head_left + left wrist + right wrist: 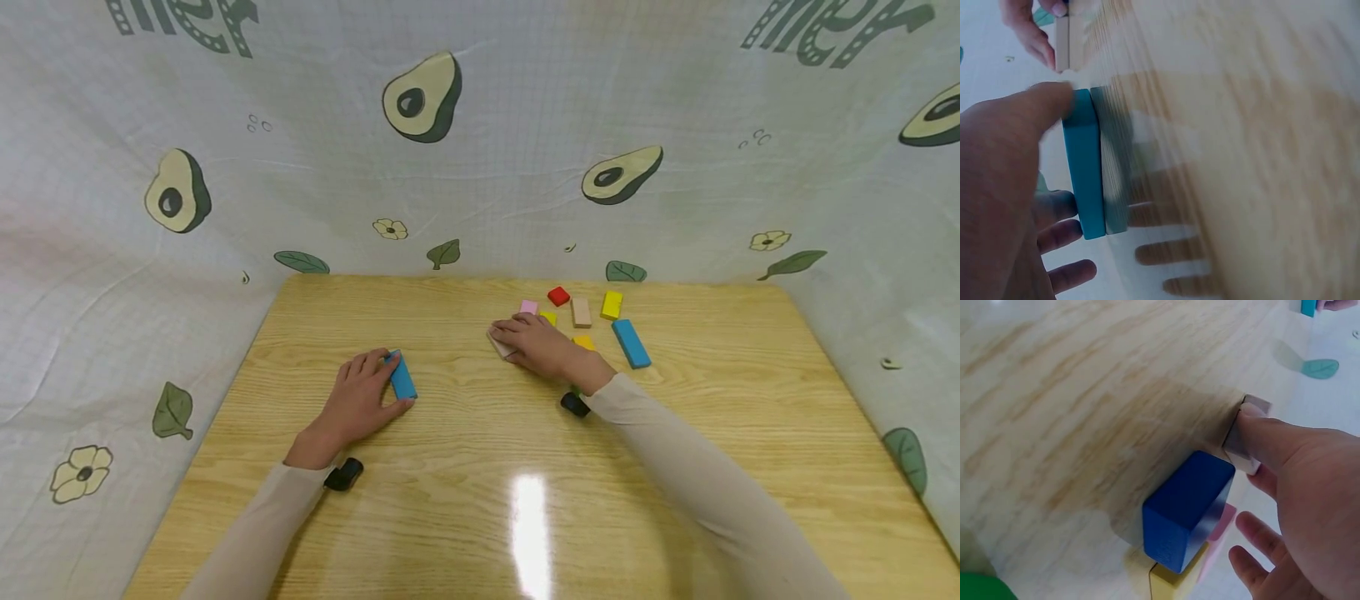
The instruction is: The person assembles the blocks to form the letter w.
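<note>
My left hand (362, 398) pinches a blue rectangular block (402, 377) at its two ends, thumb at the near end and fingers at the far end. That blue block (1085, 165) lies flat on the table in the left wrist view. Toward the middle, my right hand (542, 343) grips a beige wooden block (501, 345) between thumb and fingers. The same beige block (1246, 437) is partly covered by the thumb in the right wrist view. Close beside that hand stands a dark blue block (1188, 503), which the hand hides in the head view.
Around my right hand lie a pink block (528, 307), a red block (558, 296), another beige block (581, 312), yellow blocks (612, 304) and a long blue block (632, 343). A green piece (985, 586) shows partly. A patterned cloth (510, 167) borders the wooden table (450, 483).
</note>
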A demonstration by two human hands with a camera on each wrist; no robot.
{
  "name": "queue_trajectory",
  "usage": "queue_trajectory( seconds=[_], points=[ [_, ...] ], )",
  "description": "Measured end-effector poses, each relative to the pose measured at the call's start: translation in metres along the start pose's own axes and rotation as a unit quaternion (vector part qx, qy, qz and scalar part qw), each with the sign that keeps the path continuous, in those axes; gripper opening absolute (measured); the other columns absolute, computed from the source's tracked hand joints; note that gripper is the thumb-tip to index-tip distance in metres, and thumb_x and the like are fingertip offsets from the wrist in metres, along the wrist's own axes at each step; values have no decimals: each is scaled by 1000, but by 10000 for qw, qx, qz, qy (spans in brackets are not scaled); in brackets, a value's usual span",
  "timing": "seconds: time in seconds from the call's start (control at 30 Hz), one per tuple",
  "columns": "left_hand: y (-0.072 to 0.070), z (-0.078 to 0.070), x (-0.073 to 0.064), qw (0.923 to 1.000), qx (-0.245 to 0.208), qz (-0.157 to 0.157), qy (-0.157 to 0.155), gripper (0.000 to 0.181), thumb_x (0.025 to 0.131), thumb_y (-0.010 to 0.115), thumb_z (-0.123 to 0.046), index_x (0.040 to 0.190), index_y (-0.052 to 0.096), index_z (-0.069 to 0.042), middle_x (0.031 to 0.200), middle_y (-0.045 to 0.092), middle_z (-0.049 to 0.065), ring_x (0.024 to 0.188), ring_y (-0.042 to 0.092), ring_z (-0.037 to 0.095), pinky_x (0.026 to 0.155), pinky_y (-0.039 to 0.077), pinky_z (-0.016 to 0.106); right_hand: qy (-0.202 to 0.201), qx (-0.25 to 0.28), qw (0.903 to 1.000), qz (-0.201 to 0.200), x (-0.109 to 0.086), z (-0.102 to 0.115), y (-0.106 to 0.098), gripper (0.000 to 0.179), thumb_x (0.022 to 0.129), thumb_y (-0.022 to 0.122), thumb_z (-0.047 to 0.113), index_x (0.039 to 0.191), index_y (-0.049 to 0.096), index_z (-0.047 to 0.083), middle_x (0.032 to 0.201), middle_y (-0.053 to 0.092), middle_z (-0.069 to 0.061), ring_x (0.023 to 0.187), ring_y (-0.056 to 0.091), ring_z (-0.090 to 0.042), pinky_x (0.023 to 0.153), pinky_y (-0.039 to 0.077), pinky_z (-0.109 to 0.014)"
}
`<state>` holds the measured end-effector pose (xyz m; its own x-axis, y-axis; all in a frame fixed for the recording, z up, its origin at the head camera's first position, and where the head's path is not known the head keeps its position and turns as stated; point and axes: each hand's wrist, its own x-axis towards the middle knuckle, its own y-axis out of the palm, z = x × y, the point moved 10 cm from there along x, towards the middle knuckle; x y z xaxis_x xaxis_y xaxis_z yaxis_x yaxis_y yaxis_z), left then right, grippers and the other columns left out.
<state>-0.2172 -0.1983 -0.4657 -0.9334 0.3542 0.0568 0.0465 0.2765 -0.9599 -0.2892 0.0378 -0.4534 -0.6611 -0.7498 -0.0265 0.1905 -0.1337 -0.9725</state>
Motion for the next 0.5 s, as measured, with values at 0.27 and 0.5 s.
queue_trajectory(
  seconds=[0.27, 0.5],
  points=[
    [-1, -2, 0, 9998, 31, -188, 38, 65, 106, 66, -34, 156, 49, 3, 156, 45, 26, 140, 43, 51, 115, 32, 68, -228, -257, 9994, -101, 4, 4, -5, 56, 102, 72, 18, 152, 55, 0, 153, 57, -19, 139, 50, -42, 119, 38, -56],
    [-4, -6, -1, 9992, 224, -327, 68, 62, 104, 69, -34, 151, 55, 4, 150, 51, 23, 135, 47, 49, 113, 36, 66, -186, -338, 9990, -209, 7, 7, -6, 56, 101, 74, 22, 150, 59, 1, 148, 61, -17, 138, 51, -39, 116, 41, -55]
  ],
)
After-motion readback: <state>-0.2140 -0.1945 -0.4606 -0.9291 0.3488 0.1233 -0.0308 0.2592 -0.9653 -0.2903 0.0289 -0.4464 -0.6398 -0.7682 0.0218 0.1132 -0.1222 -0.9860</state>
